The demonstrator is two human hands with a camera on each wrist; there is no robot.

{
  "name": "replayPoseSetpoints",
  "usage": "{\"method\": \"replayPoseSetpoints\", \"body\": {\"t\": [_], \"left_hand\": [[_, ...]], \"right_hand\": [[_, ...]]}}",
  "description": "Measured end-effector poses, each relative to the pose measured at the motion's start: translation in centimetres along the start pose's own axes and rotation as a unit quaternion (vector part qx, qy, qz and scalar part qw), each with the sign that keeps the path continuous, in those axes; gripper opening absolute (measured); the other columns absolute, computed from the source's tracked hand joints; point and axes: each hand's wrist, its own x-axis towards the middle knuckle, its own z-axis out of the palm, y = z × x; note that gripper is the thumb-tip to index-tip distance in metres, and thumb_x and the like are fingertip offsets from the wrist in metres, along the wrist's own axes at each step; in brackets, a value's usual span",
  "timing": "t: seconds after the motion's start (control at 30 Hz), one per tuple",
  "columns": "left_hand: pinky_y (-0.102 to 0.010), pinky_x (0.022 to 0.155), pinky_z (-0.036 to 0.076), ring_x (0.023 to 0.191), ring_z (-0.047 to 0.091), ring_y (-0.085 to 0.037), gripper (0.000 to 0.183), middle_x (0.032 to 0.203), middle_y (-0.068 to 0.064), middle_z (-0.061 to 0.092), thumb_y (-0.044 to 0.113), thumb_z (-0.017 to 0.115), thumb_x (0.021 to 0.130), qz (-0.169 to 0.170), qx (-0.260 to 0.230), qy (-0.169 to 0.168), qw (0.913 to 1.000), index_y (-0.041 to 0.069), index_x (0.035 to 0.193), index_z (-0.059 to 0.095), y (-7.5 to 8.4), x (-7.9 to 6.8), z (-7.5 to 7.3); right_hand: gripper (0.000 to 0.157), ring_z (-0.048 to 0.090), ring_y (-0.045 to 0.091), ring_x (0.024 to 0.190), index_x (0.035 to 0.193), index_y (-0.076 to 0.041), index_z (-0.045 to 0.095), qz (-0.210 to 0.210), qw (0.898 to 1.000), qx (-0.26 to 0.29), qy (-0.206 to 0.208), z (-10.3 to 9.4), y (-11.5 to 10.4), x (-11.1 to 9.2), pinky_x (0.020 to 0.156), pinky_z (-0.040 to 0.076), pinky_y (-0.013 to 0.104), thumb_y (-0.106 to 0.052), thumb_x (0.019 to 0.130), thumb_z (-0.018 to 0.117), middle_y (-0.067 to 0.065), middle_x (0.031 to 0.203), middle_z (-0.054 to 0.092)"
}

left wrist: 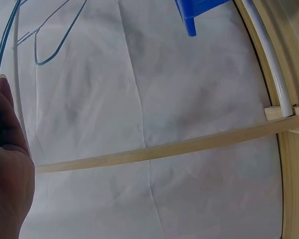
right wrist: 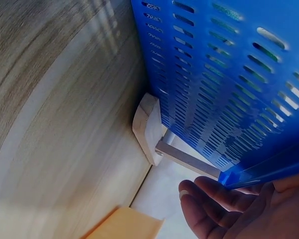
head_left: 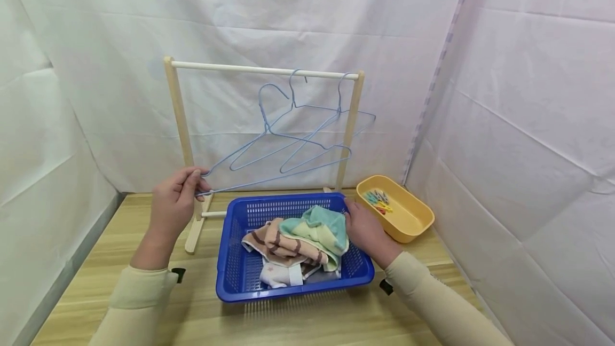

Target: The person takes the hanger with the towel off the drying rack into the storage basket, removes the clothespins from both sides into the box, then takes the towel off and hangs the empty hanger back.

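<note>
My left hand [head_left: 175, 196] pinches one end of a light blue wire hanger [head_left: 266, 124], which slants across the front of the rack with its hook up and off the bar. At the far right corner of a blue slotted basket [head_left: 293, 293], my right hand [head_left: 362, 226] grips the rim; the right wrist view shows the fingers [right wrist: 204, 206] under it. Inside the basket lie a teal and yellow cloth [head_left: 314, 226], a brown striped cloth [head_left: 278, 244] and a white piece with a star print [head_left: 275, 273]. The left fingertips are partly cut off in the left wrist view.
A wooden rack with a white bar [head_left: 250, 69] stands behind the basket. From its right half hang two more blue hangers [head_left: 291, 89]. A yellow bin [head_left: 413, 220] holding several small clothespins [head_left: 379, 202] is at the right, near the white curtain [head_left: 519, 148].
</note>
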Motion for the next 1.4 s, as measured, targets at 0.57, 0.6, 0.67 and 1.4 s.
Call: {"method": "replayPoseSetpoints", "body": {"t": [0.57, 0.6, 0.67, 1.4], "left_hand": [[-0.009, 0.063, 0.057, 0.07, 0.069, 0.003, 0.02, 0.081, 0.003, 0.074, -0.008, 0.057, 0.112, -0.014, 0.008, 0.061, 0.998, -0.014, 0.113, 0.076, 1.3, 1.4, -3.5], [-0.009, 0.063, 0.056, 0.07, 0.069, 0.004, 0.02, 0.081, 0.006, 0.073, -0.009, 0.057, 0.111, -0.014, 0.006, 0.07, 0.9975, -0.015, 0.112, 0.076, 1.5, 1.5, -3.8], [-0.007, 0.063, 0.055, 0.069, 0.068, 0.005, 0.019, 0.081, 0.012, 0.072, -0.01, 0.057, 0.111, -0.01, 0.011, 0.088, 0.996, -0.017, 0.111, 0.075, 2.0, 1.8, -4.4], [-0.003, 0.062, 0.052, 0.067, 0.066, 0.011, 0.026, 0.08, 0.024, 0.069, 0.0, 0.061, 0.112, -0.002, 0.061, 0.182, 0.9814, -0.022, 0.109, 0.074, 4.7, 3.2, -8.6]], "right_hand": [[0.053, 0.056, 0.043, 0.146, 0.166, -0.002, 0.046, 0.006, 1.0, 0.016, -0.002, -0.1, -0.2, 0.1, 0.12, 0.048, 0.063, -0.021, 0.118, 0.052, 0.025, 0.16, 0.055], [0.053, 0.056, 0.043, 0.147, 0.166, -0.002, 0.046, 0.006, 1.0, 0.019, -0.002, -0.1, -0.2, 0.1, 0.12, 0.048, 0.063, -0.021, 0.118, 0.052, 0.025, 0.161, 0.055], [0.053, 0.056, 0.043, 0.147, 0.166, -0.002, 0.046, 0.005, 1.0, 0.02, -0.003, -0.1, -0.2, 0.1, 0.12, 0.048, 0.062, -0.021, 0.118, 0.052, 0.025, 0.161, 0.056], [0.052, 0.057, 0.042, 0.146, 0.166, -0.002, 0.046, 0.017, 0.999, 0.027, -0.002, 0.0, -0.3, -0.1, 0.12, 0.048, 0.062, -0.019, 0.118, 0.052, 0.024, 0.16, 0.056]]}}
